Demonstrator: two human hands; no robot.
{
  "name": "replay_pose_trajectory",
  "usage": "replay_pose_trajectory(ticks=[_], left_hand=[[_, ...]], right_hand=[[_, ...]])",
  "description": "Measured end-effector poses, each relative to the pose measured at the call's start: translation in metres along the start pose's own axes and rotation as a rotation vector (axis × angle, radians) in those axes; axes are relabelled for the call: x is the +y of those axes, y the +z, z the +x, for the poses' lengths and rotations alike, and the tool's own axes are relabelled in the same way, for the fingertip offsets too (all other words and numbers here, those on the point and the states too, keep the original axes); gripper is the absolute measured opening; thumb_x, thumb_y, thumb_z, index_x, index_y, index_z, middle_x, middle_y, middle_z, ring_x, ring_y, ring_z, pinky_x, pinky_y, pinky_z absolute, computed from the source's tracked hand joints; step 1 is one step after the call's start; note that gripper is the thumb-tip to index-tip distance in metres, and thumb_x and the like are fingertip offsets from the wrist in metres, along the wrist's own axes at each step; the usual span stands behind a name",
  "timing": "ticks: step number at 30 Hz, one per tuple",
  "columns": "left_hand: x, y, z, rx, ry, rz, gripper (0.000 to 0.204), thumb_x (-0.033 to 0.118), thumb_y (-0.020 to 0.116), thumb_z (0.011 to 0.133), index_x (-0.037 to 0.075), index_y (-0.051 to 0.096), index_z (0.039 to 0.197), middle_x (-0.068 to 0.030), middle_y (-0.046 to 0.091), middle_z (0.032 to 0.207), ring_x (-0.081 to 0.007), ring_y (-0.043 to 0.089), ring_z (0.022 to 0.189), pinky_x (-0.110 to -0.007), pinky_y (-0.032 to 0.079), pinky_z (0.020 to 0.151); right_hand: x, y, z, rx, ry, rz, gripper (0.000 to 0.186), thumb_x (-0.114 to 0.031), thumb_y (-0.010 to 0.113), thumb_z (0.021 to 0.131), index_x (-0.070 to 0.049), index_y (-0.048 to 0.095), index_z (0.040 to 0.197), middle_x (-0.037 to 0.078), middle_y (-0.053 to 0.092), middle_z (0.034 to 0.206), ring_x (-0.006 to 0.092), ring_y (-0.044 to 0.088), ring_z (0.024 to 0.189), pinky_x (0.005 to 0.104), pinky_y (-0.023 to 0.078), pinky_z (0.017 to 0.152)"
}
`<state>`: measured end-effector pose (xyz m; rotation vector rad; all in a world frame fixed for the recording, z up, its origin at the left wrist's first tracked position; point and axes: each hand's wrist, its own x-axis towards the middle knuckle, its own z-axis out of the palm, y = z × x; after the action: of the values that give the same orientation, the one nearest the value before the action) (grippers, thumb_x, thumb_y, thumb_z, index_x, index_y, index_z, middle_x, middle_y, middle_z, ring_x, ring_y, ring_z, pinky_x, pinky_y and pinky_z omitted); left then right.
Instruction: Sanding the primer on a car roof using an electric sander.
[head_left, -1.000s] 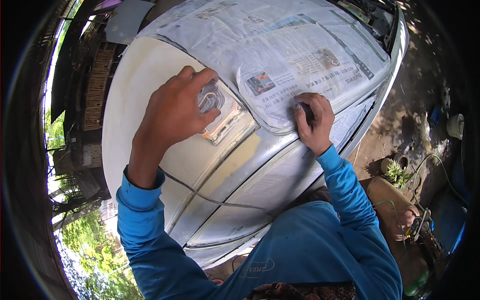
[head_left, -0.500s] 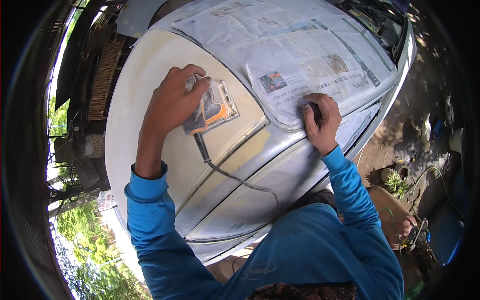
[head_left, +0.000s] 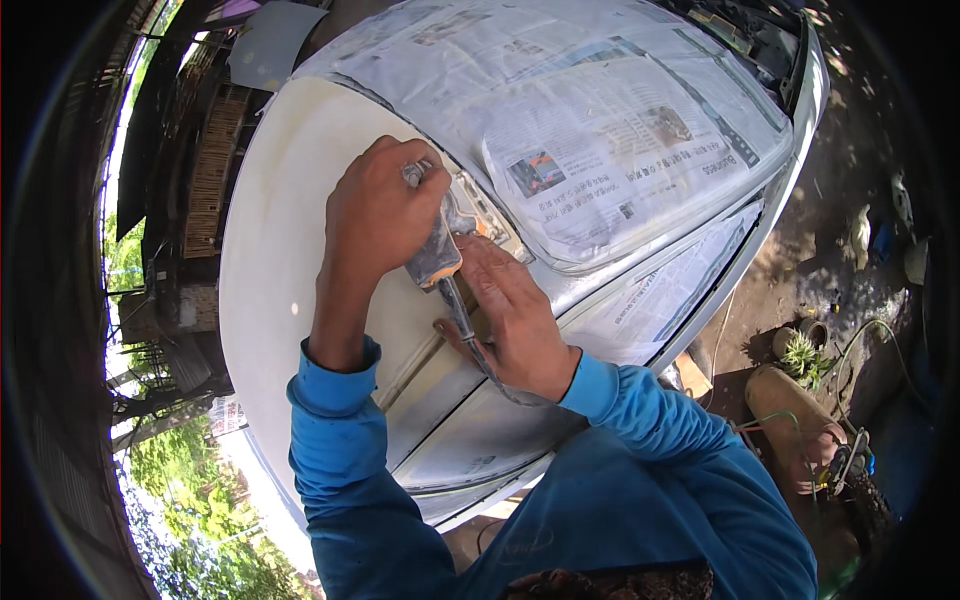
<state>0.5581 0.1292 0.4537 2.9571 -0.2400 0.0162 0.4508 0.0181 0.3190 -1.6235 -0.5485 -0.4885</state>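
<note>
The left hand [head_left: 375, 215] grips a small sander [head_left: 437, 250] on the cream car panel [head_left: 290, 200], the right hand [head_left: 510, 320] lies flat near it, spread; the newspaper masking [head_left: 600, 120] looks done, sanding apparently unfinished.

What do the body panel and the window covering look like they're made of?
The car body panel looks like sheet metal under a matt cream primer or filler coat: dull, no reflections. The window covering is printed newspaper, thin, creased and overlapped. The left hand grips a sanding tool.
</note>
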Motion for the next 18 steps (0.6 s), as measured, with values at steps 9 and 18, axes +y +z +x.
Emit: replay_pose_trajectory(ticks=[9, 18], left_hand=[[0.018, -0.001, 0.009, -0.063, -0.055, 0.193, 0.025, 0.026, 0.059, 0.091, 0.006, 0.071, 0.102, -0.0149, 0.065, 0.099, -0.0342, 0.065, 0.092, -0.041, 0.050, 0.083], [0.031, -0.004, -0.022, -0.102, -0.030, 0.184, 0.020, 0.021, 0.061, 0.091, 0.004, 0.070, 0.097, -0.0149, 0.063, 0.094, -0.0347, 0.064, 0.088, -0.042, 0.049, 0.080]], right_hand=[[0.002, 0.002, 0.010, -0.007, 0.042, -0.081, 0.063, -0.013, 0.078, 0.071, 0.006, 0.058, 0.128, 0.027, 0.046, 0.146, 0.0473, 0.047, 0.128, 0.0489, 0.043, 0.105], [-0.022, -0.008, -0.013, -0.074, 0.046, -0.093, 0.058, -0.015, 0.079, 0.070, 0.006, 0.063, 0.122, 0.030, 0.040, 0.150, 0.0461, 0.047, 0.127, 0.0473, 0.044, 0.104]])
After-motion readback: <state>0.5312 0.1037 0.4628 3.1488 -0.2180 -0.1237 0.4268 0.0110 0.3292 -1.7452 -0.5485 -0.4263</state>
